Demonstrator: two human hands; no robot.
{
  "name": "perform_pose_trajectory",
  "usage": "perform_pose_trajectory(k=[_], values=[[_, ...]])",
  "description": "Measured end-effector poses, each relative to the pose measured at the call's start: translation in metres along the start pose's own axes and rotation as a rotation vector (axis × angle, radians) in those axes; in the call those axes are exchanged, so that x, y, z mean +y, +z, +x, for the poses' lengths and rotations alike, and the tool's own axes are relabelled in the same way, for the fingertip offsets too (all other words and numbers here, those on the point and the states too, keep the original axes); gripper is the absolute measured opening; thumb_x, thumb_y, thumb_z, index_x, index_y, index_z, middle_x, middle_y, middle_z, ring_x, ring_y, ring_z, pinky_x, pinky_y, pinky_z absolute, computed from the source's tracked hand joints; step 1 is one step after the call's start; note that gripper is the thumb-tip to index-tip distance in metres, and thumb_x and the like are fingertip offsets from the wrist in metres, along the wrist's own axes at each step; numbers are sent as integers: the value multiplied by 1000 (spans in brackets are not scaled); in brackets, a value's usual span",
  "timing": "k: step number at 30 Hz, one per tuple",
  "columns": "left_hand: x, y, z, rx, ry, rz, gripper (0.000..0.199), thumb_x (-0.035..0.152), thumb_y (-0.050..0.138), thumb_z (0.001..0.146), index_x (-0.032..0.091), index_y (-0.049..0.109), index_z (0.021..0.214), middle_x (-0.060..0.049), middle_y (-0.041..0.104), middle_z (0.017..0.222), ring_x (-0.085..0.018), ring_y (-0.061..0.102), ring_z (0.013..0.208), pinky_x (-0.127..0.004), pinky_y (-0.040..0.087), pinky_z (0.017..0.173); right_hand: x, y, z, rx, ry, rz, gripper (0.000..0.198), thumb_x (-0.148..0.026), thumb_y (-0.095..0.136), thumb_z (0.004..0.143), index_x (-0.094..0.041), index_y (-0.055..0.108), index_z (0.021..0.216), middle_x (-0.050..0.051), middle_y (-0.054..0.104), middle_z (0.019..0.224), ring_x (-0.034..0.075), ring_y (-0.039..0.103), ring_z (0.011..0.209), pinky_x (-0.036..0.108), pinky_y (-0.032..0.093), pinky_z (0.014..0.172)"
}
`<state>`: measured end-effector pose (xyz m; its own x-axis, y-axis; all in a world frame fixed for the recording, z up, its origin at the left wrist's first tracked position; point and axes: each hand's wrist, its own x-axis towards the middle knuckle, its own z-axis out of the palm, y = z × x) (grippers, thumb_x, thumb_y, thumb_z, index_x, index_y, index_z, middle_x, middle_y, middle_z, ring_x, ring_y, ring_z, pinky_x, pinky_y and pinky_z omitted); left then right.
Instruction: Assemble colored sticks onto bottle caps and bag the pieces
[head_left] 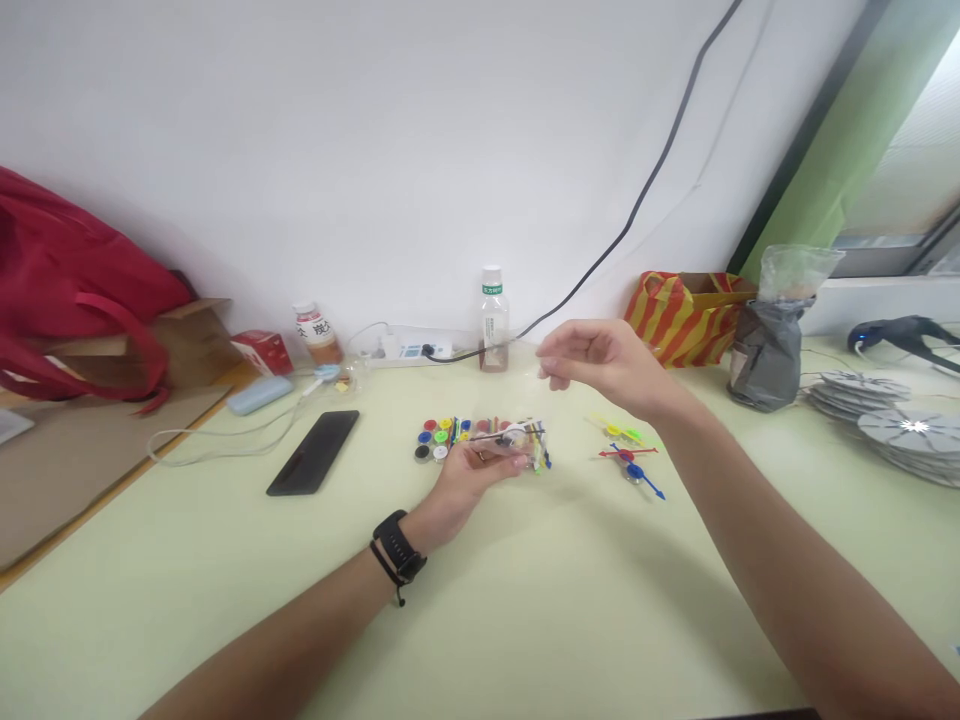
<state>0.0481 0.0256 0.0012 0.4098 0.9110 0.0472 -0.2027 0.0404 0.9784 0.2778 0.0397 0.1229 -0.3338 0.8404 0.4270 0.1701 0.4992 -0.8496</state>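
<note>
at the middle of the frame the left hand (472, 472) is clamped on a small clear bag of coloured pieces (525, 443), resting low on the counter (570, 600). the right hand (600, 365) hovers above and to the right, fingertips pinched together, what they hold too small to tell. coloured caps (439, 437) lie just left of the bag.

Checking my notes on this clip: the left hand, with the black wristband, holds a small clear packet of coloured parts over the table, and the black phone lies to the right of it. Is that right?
Not quite. In the head view the black phone lies to the left of the left hand, not the right. The rest holds: the hand with the black wristband holds the clear packet of coloured parts over the table.
</note>
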Motion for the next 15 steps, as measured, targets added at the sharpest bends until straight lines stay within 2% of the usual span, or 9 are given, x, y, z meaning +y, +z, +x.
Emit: perform_pose_trajectory(k=[2,7,9,12,15], values=[[2,2,-1,-13,-9,-56,34,32,90,73,17,79,101,-11,78,118,-27,70,115,-39,54,99,0,6,1,11,-16,18,40,-55,80,81,-20,72,98,6,74,86,18,69,73,38,60,74],[2,2,-3,-34,-42,-12,31,29,93,69,14,71,85,-8,81,87,-26,75,97,-41,55,97,-6,9,0,18,-31,23,41,-56,80,81,-21,71,99,5,73,84,19,69,72,38,60,72],[2,-1,-2,-53,-17,-10,38,30,92,71,15,71,99,-10,80,97,-27,75,102,-41,55,96,-9,6,-2,1,-20,1,38,-54,79,83,-21,72,101,5,73,81,19,69,71,38,60,72],[6,-6,-1,-76,105,-62,59,34,89,77,21,64,128,-14,73,128,-30,67,122,-40,55,98,-13,2,-4,-20,-2,-32,33,-50,78,86,-23,72,104,4,74,81,20,70,73,37,59,72],[11,-9,1,-102,146,-11,54,33,86,80,20,67,128,-16,69,135,-32,61,130,-40,55,100,-15,-1,-5,-66,25,-49,31,-47,77,87,-24,72,106,4,75,83,20,71,75,37,59,72]])
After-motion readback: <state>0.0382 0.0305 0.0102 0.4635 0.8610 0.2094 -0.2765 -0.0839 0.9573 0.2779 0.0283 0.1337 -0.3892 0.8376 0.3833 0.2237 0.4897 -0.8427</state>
